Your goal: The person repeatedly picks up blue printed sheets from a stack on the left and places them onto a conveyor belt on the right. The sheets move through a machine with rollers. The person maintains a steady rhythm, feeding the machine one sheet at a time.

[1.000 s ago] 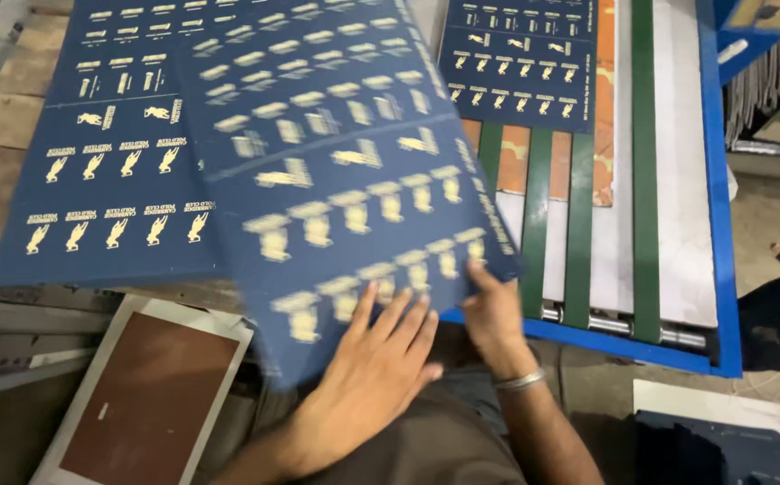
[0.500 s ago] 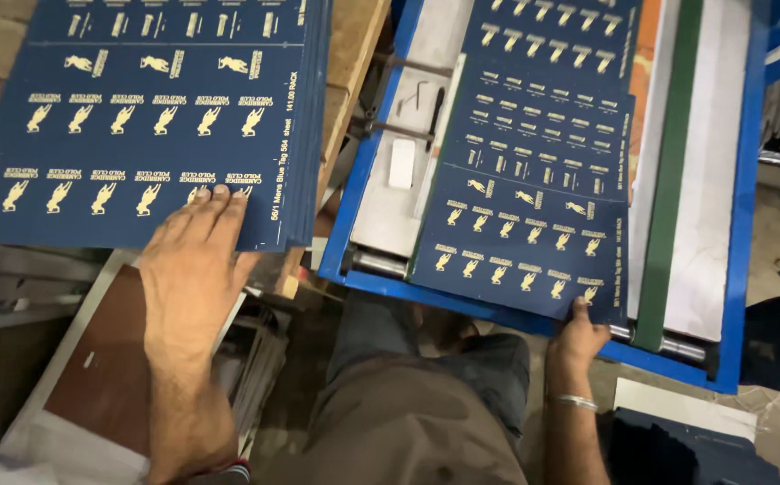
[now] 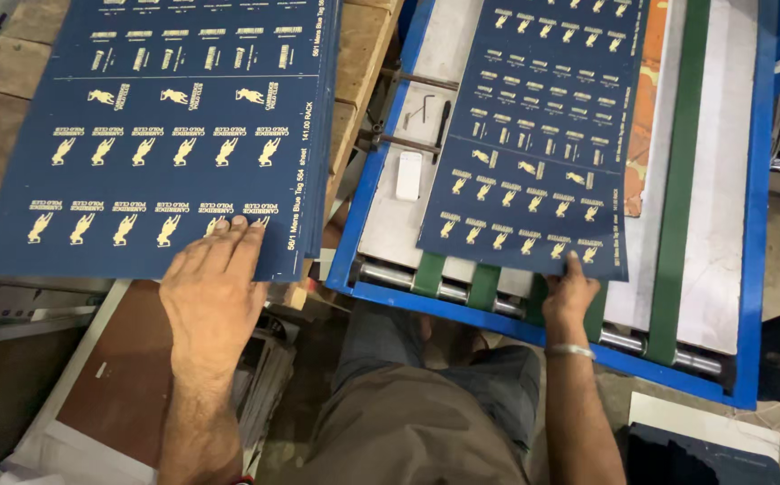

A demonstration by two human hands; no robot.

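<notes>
Head view: left hand (image 3: 213, 292) lies flat, fingers spread, pressing the near edge of the stack of blue printed sheets (image 3: 165, 126) on the wooden worktop (image 3: 367, 54); its grip is released, clasping nothing. Right of it, the right hand (image 3: 570, 292) pinches the near edge of a single blue sheet (image 3: 533, 126) lying on the blue-framed machine bed (image 3: 426, 99). Just beyond this grip run green belts (image 3: 673, 180) and rollers (image 3: 390, 274); a skewed sheet could crease, and fingertips could be nipped.
</notes>
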